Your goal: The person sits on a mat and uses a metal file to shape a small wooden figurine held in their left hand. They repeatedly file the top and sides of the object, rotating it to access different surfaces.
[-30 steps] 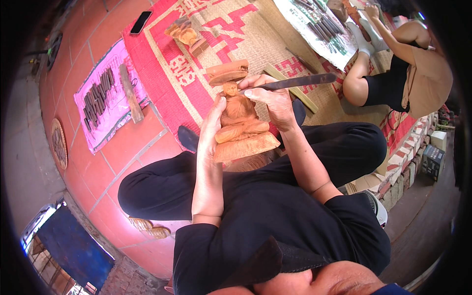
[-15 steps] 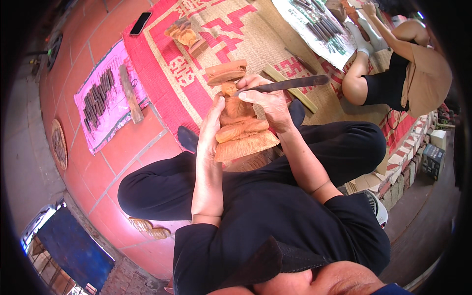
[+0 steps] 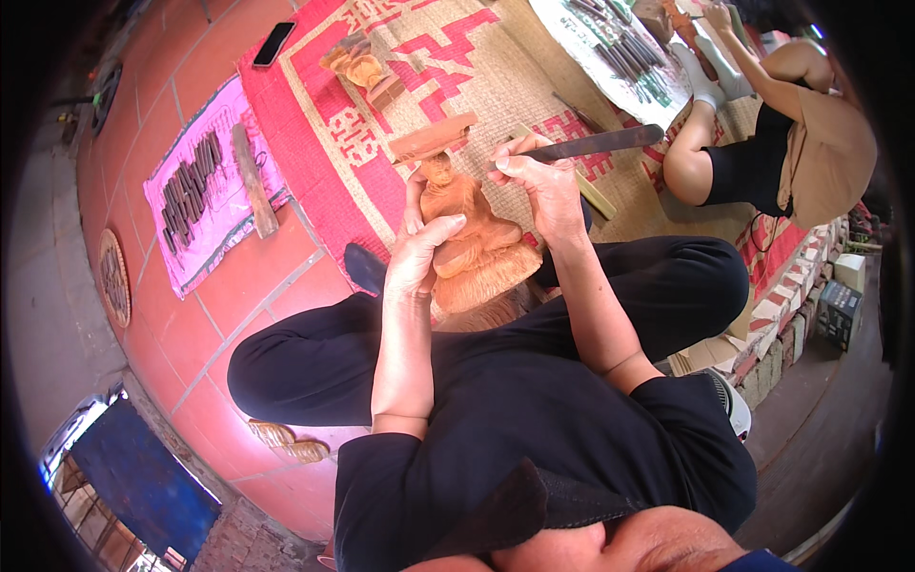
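A carved wooden statuette (image 3: pixel 462 205) of a seated figure, with a flat block at its head end, rests tilted in front of my lap, its base over a darker piece of wood (image 3: pixel 486 316). My left hand (image 3: pixel 419 255) is closed round its left side, thumb across the front. To the right of the figure, my right hand (image 3: pixel 545 191) grips a carving chisel (image 3: pixel 600 143) with a long dark handle pointing right. The chisel's tip end lies by the fingertips, apart from the wood; its exact shape is too small to make out.
Another carving (image 3: pixel 360 69) and a phone (image 3: pixel 274 45) lie ahead on the red-and-straw mat (image 3: pixel 324 124). Left, a pink cloth (image 3: pixel 229 110) bears several dark tools (image 3: pixel 191 186) and a wooden stick (image 3: pixel 253 181). Far right, a person (image 3: pixel 762 143) sits beside a white sheet (image 3: pixel 572 48) with more tools.
My right hand has drawn the chisel away from the statuette, to the right. The statuette has turned, and my left hand has shifted its grip, thumb now lower across the front.
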The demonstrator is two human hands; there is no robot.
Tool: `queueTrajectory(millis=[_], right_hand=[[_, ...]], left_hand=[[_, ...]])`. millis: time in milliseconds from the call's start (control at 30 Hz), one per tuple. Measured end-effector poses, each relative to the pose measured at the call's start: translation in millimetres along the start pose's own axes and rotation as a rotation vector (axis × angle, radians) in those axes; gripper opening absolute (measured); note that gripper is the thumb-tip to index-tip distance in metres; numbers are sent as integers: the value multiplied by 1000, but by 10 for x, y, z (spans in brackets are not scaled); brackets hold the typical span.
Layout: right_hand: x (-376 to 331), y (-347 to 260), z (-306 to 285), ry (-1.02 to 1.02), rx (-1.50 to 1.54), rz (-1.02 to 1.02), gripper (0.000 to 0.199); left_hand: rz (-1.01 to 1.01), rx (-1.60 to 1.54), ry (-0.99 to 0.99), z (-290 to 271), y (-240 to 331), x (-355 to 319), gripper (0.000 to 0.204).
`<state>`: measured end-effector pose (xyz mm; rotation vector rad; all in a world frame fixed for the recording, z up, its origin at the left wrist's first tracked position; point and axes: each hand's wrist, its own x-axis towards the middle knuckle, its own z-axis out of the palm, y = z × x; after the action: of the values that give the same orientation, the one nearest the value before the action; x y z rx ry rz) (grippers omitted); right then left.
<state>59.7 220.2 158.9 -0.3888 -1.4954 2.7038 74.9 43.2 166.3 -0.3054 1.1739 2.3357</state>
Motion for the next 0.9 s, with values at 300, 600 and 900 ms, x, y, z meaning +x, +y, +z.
queueTrajectory(millis=[300, 600, 900], right_hand=[[9, -6, 25, -37, -15, -34, 12], [-5, -56, -10, 45, -69, -47, 11], [0, -33, -16, 24, -74, -28, 7]], left_hand=[[-7, 26, 0, -18, 42, 18, 79], [-67, -206, 35, -70, -29, 66, 73], [-150, -408, -118, -45, -33, 70, 63]])
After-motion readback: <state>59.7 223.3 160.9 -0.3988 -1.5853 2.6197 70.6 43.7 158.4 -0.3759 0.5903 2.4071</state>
